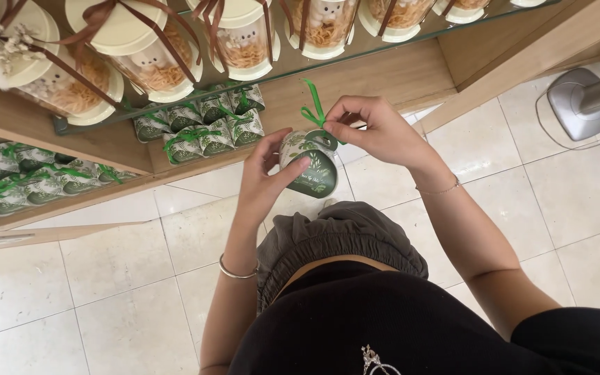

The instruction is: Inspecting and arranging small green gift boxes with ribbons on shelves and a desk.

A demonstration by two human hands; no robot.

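The small leaf-printed gift box [312, 163] is held in the air between both hands, above the tiled floor [105, 278] and just in front of the wooden shelf [397, 76]. The left hand [264, 177] grips the box from its left side, thumb across the front. The right hand [373, 128] is above and to the right, fingers pinched on the green ribbon [314, 107] at the box's top — the ribbon runs up and away from the box. More matching boxes [206, 121] sit on the shelf just beyond the left hand.
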